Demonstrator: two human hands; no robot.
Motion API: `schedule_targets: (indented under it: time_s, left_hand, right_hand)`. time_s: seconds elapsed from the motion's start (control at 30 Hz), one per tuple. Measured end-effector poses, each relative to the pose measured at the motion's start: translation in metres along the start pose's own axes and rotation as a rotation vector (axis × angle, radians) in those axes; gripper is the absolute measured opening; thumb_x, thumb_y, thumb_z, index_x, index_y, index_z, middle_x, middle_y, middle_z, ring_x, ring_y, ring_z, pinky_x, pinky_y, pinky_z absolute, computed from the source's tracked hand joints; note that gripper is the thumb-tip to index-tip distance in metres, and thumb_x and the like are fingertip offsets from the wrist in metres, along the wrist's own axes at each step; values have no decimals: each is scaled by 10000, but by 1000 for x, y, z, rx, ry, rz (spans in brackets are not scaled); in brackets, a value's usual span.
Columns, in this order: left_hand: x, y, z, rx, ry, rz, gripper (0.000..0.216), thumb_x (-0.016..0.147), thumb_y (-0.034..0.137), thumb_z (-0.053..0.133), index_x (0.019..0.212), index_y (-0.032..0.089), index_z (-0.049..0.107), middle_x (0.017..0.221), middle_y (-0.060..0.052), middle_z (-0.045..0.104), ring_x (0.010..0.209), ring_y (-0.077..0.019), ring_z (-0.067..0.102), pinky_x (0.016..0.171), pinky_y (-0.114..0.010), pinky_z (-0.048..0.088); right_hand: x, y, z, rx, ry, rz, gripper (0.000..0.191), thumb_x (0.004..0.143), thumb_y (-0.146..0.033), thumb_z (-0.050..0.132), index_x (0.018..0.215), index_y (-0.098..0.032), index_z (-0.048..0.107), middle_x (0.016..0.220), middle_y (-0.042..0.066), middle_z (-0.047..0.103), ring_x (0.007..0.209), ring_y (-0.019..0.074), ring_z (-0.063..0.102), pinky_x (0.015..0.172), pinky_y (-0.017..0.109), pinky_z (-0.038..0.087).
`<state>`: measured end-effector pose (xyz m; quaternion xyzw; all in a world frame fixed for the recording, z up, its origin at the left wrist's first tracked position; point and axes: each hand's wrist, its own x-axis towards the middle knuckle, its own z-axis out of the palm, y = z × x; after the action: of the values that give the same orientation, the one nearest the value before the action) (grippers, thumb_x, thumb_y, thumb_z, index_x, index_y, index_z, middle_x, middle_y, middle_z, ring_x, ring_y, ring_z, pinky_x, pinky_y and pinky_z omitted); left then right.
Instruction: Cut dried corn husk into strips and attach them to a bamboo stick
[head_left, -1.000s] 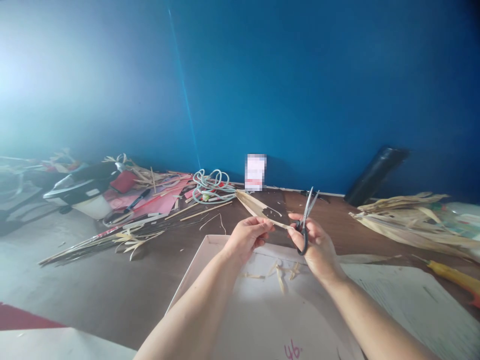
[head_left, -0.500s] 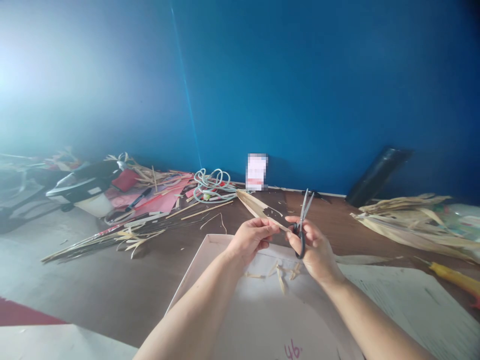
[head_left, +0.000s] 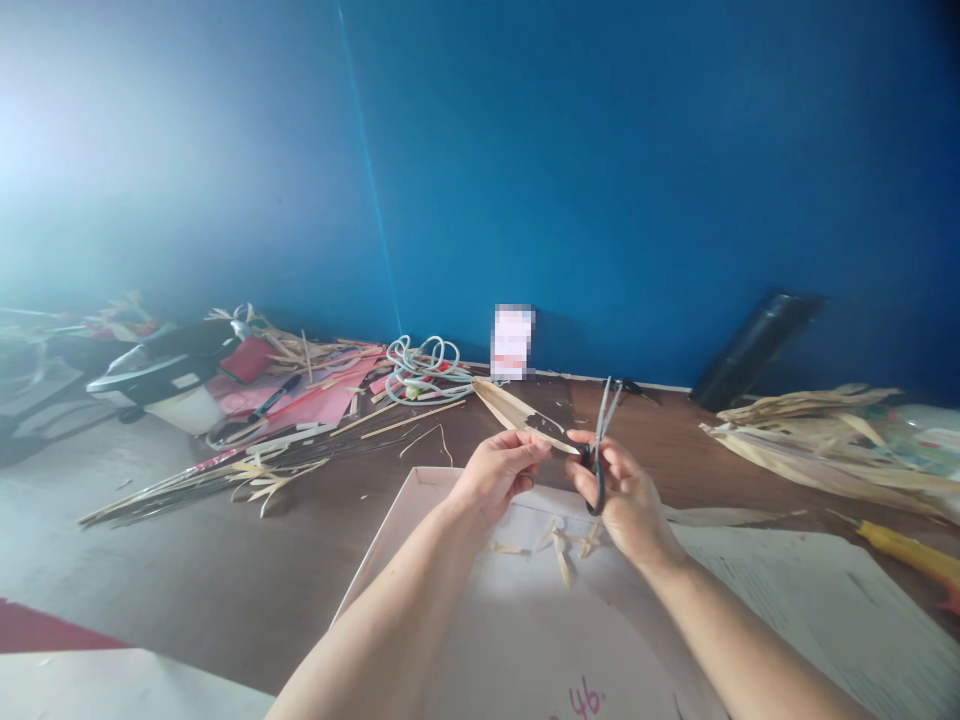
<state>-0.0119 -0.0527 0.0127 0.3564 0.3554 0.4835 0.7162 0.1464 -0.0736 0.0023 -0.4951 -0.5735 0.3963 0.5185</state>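
Observation:
My left hand (head_left: 501,472) pinches a pale, dry corn husk (head_left: 510,408) that points away toward the wall. Black-handled scissors (head_left: 598,455) are held in my right hand (head_left: 634,505), blades upward and slightly apart. The thumb and forefinger of my right hand are close to the husk's near end; whether they touch it I cannot tell. Below both hands is a shallow white box lid (head_left: 420,500), with several small husk scraps (head_left: 559,560) lying in it.
On the right lie more dry husks (head_left: 795,440), a yellow-handled tool (head_left: 911,555) and a printed sheet (head_left: 817,580). A black roll (head_left: 757,350) leans on the blue wall. To the left are a coiled pale cord (head_left: 424,370), thin sticks (head_left: 187,490) and a glue gun-like black object (head_left: 172,360).
My hands have barely moved. The left hand has slid slightly left, and the scissors have shifted slightly left and turned a little more upright.

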Motion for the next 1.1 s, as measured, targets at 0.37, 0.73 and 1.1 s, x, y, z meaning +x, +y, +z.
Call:
schedule_targets:
  time_s: [0.37,0.73,1.1]
  left_hand:
    - [1,-3,-1,73,-8,21,299,587,327,767,730,129,594,683,2,538,541,-29,394,470,-161,263]
    - [3,-9,-3,39,-27,-2,314,591,346,767,783,129,647,781,-30,585,578,-37,432,489,-167,309]
    - [2,-8,3,-29,16,29,364,579,391,774,745,104,624,610,13,487,530,-33,407,468,-160,296]
  right_hand:
    - [3,-4,-3,13,64,53,375,737,-338,653,1095,-257,579,842,-7,596,669,122,549,560,212,434]
    - [1,-2,-3,-20,2,44,334,749,-313,624,1075,-261,577,814,-14,596,700,139,582,572,225,448]
    - [-3,-2,4,26,-111,6,371,721,-325,667,1075,-235,596,898,18,630,794,164,580,707,257,463]
